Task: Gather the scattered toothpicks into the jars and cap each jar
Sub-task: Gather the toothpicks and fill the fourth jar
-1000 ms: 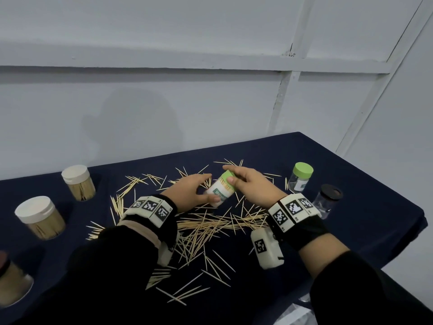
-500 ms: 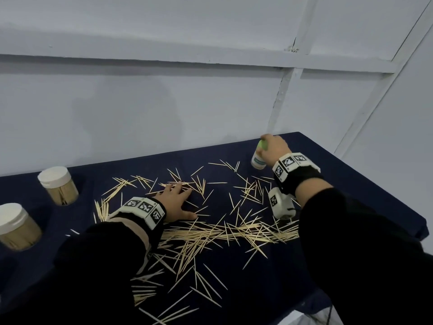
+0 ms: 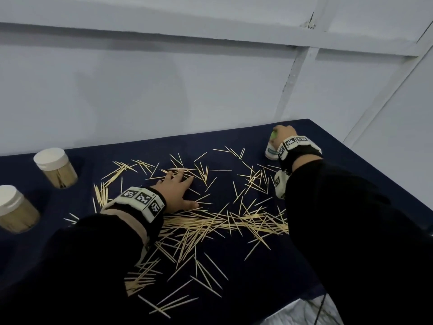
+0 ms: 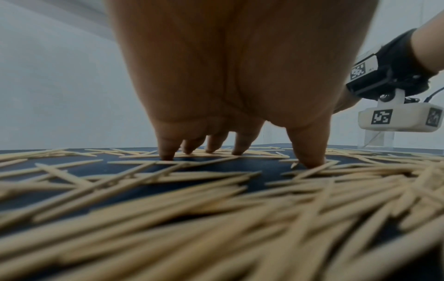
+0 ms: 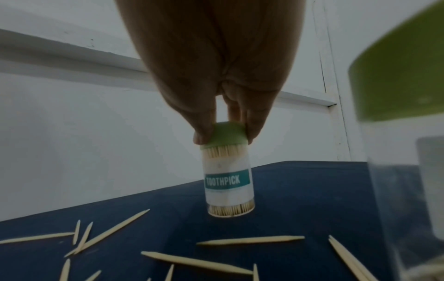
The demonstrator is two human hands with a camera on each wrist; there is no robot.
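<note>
At the far right corner of the table (image 3: 234, 273), the right hand (image 3: 284, 134) reaches out and grips the green cap (image 5: 224, 134) of a small clear jar (image 5: 228, 182), thumb on one side and fingers on the other, with the jar's base set on the cloth. The jar is packed with upright toothpicks, whose tips show just under the cap and again at the bottom, and a white wrapper with a teal band reads "TOOTHPICK" in white capitals. Just beside it, close to the wrist camera and blurred, stands a second clear jar (image 5: 406, 171) with a wider green lid. The left hand (image 3: 176, 191) lies spread near the middle of the table, fingers straight and splayed, their tips pressing down among the scattered toothpicks (image 3: 210, 221) and holding nothing. Those toothpicks, pale wood with pointed ends, lie strewn across most of the cloth, thickest in a band between the two arms and thinner toward the near edge and the far side. At the left edge stand two wider jars with cream lids (image 3: 56, 167), both capped and filled with toothpicks, well apart from the hands. Both wrists wear black bands carrying white blocks printed with black square markers. The table is covered in dark navy cloth and stands against pale grey wall panels crossed by raised battens.
</note>
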